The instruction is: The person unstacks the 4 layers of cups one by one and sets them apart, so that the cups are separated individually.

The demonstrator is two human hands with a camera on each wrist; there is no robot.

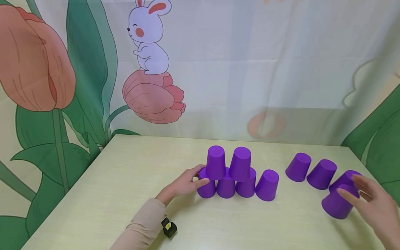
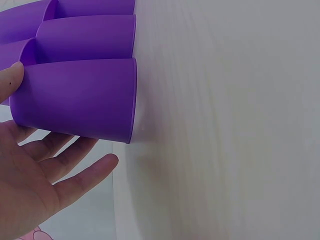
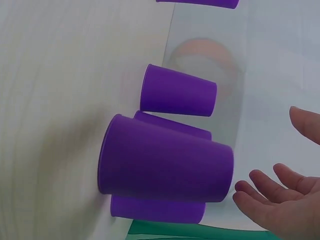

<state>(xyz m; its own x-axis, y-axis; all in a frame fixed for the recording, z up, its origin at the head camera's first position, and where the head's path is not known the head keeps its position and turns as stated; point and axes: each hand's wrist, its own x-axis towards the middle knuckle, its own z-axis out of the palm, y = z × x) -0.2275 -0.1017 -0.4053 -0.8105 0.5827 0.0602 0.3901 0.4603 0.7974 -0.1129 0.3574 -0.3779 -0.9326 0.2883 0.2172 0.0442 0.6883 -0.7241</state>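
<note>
With its narrow base up and wide rim down on the table, the smooth, purple, tapered, plastic-looking end cup is standing at the left end of a row of four matching cups. I am bracketing it with my left hand, thumb across its front and fingers behind it; the hold is looking light rather than clenched, with my fingers fairly straight and loosely spread. I am probably steadying this corner, because the purple upper left cup is resting across it and the purple second cup. Likewise, the purple upper right cup is straddling the second cup and the purple third cup. The purple fourth cup is standing just beside them and is carrying nothing. The rims are presumably facing down so that the wide side is bearing the weight and the flat bases are giving a ledge.

Well apart to the right, four more upturned purple cups are standing close together. My right hand is hanging by the purple nearest cup, thumb and fingers parted and grasping nothing; the right wrist view is showing a gap between fingertips and cup. Whether I am reaching for it or letting go, I cannot tell.

Everything is standing on a pale, wood-grained table, before a pale curtain printed with a rabbit and tulips.
</note>
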